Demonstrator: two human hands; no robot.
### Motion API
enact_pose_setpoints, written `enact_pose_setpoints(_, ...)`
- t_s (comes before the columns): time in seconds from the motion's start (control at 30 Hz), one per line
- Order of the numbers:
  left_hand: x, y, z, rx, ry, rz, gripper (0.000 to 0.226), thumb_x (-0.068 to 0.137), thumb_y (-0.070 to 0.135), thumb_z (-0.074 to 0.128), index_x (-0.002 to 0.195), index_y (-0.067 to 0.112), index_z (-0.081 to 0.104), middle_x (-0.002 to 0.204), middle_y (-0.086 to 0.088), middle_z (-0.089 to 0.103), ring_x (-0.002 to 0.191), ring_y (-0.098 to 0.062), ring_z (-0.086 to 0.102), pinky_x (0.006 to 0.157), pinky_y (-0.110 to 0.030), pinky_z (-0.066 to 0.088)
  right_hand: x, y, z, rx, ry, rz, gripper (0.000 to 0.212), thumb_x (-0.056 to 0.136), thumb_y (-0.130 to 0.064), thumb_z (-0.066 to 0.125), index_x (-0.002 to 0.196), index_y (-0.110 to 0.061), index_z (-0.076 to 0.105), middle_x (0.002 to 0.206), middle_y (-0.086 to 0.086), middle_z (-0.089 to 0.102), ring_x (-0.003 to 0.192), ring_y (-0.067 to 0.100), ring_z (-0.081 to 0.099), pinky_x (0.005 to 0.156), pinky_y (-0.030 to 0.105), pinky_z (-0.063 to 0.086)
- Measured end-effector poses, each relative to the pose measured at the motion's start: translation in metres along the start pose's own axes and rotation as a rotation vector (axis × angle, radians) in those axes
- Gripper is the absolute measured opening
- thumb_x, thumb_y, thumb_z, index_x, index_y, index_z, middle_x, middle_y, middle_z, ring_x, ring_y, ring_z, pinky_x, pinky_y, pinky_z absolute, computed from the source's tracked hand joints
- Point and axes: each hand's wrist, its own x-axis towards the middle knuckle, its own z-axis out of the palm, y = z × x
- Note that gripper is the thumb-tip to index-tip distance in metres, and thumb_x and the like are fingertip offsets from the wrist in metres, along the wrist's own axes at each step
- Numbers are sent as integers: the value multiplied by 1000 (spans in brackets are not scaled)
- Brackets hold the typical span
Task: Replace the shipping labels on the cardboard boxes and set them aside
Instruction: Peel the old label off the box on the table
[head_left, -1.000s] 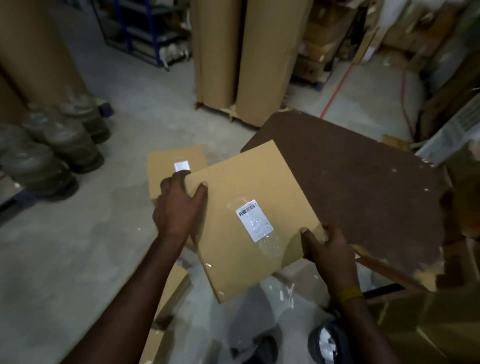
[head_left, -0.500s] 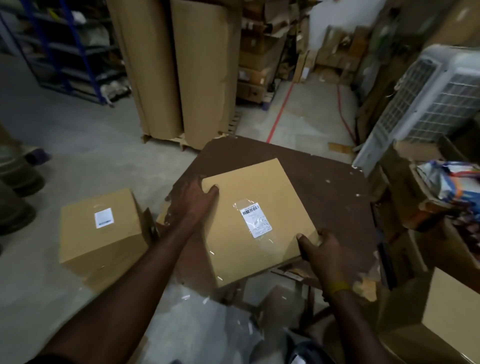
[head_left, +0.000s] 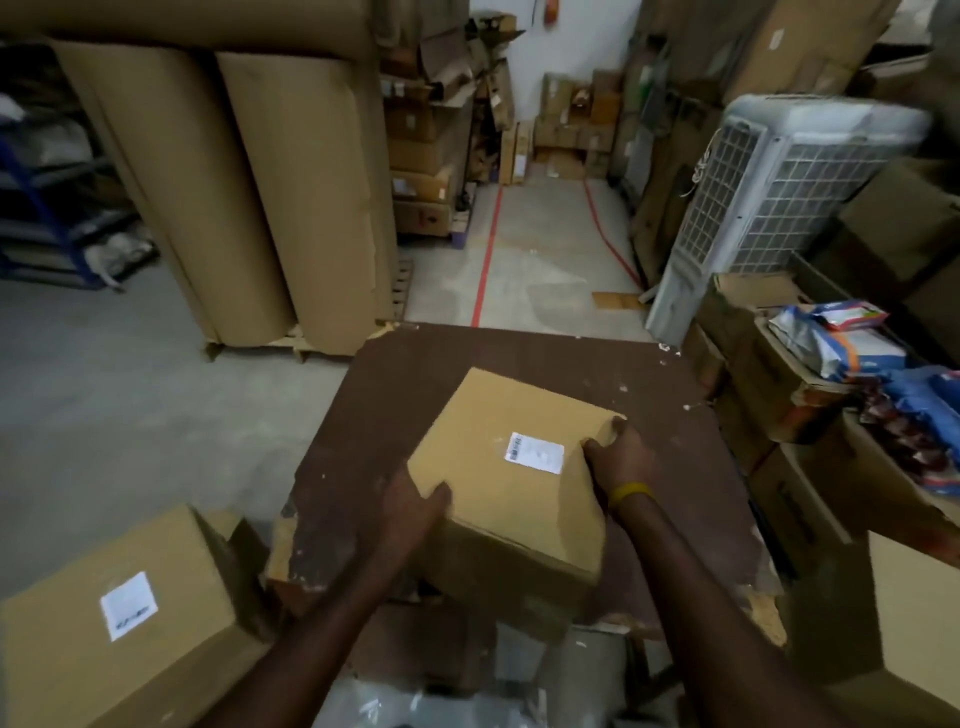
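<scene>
We are over the brown desk (head_left: 415, 374) and the cardboard box (head_left: 498, 483) sits on its near part, turned at an angle, with its near lower corner reaching past the desk's chipped front edge. The left hand (head_left: 410, 514) has its grip on the box's near left corner, thumb lying on the top face and fingers down the side. The right hand (head_left: 618, 457) clamps the right edge, fingers curled over the top corner, a yellow band (head_left: 629, 492) on the wrist. Right between the two hands we see the white shipping label (head_left: 534, 452) on the top face, barcode at its left end. Down on the floor to the left sits a second box (head_left: 104, 629) with its own white label (head_left: 129, 606), well apart from the desk. Tall cardboard rolls (head_left: 260, 197) stand behind on the left, and a white air cooler (head_left: 769, 208) on the right.
</scene>
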Motion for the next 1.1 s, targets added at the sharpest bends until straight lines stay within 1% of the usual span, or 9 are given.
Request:
enact_pose_setpoints(0.2, -57, 3, -19, 21, -480, 268, 61, 77, 61, 69, 129, 32, 59, 120, 17, 68, 110, 0, 63, 94, -28, 52, 58, -46, 22, -256, -123, -130, 64, 95, -19, 61, 154, -18, 36, 144, 18, 52, 131, 39, 48, 105, 36, 38)
enact_pose_setpoints(0.3, -48, 22, -36, 239, -661, 365, 47, 78, 71, 59, 96, 28, 67, 91, 8, 71, 81, 4, 64, 69, -19, 46, 79, -56, 44, -286, -268, -193, 55, 97, -22, 59, 150, -22, 44, 143, 14, 54, 127, 29, 52, 108, 37, 38)
enact_pose_setpoints(0.37, -33, 31, -43, 250, -650, 406, 51, 80, 68, 59, 74, 18, 65, 73, -1, 68, 61, -3, 59, 60, -27, 44, 93, -52, 59, -284, -352, -265, 54, 96, -29, 58, 148, -29, 45, 148, 6, 51, 137, 24, 44, 114, 42, 35)
enact_pose_setpoints(0.57, 42, 31, -36, 135, -271, 580, 27, 82, 50, 65, 104, 36, 73, 88, 15, 70, 84, -10, 66, 80, -34, 54, 75, -78, 82, -360, -510, -477, 58, 100, -25, 54, 153, -37, 33, 155, -1, 43, 151, 26, 20, 121, 44, 22)
enact_pose_setpoints(0.63, 73, 31, -28, 244, -178, 709, 34, 83, 51, 63, 115, 41, 68, 113, 18, 63, 107, -13, 59, 96, -38, 48, 65, -83, 85, -426, -376, -441, 56, 100, -30, 54, 153, -35, 36, 152, 2, 47, 151, 32, 20, 120, 51, 20)
enact_pose_setpoints(0.73, 111, 33, -20, 511, -288, 675, 54, 87, 57, 61, 138, 46, 50, 157, 7, 32, 143, -21, 31, 117, -40, 27, 34, -65, 78, -531, -42, -282, 50, 96, -41, 54, 145, -35, 45, 150, 4, 45, 145, 37, 26, 117, 61, 18)
enact_pose_setpoints(0.9, 125, 35, -1, 376, -288, 548, 67, 77, 75, 49, 139, 50, 48, 164, 14, 20, 142, -23, 37, 111, -42, 38, -7, -23, 62, -371, 100, 33, 54, 96, -52, 53, 146, -36, 40, 161, 12, 19, 147, 41, 15, 113, 60, 27)
enact_pose_setpoints(1.0, 106, 43, 14, 401, -190, 494, 56, 92, 59, 54, 144, 44, 44, 166, 8, 15, 145, -24, 31, 113, -39, 32, 17, -19, 55, -345, 129, -100, 43, 91, -50, 59, 129, -33, 49, 150, 12, 37, 136, 41, 36, 102, 55, 43)
enact_pose_setpoints(1.1, 82, 53, 33, 455, -182, 458, 56, 99, 52, 44, 152, 40, 31, 168, -1, 3, 151, -32, 13, 120, -41, 19, 47, -21, 45, -315, 131, -169, 25, 89, -41, 63, 112, -33, 56, 141, 8, 48, 127, 34, 47, 103, 50, 41)
